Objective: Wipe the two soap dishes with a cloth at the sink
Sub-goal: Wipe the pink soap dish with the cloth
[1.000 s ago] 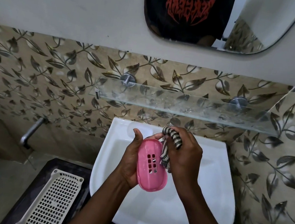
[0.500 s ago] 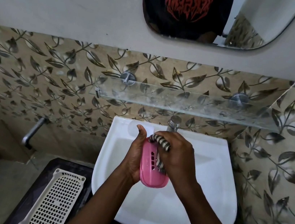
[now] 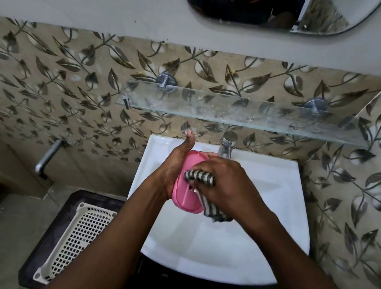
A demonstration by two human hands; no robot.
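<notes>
Over the white sink, my left hand holds a pink oval soap dish upright from its left side, thumb pointing up. My right hand grips a black-and-white striped cloth and presses it against the dish's inner face. A loose end of the cloth hangs below the dish at the right. Only one soap dish is in view.
A chrome tap stands at the sink's back edge, just behind my hands. A glass shelf runs along the leaf-patterned wall above. A white plastic basket lies on a dark mat at the lower left. A mirror hangs higher up.
My right hand has brought the cloth from beside the dish onto its inner face and moved down across it. The dish has turned more edge-on in my left hand.
</notes>
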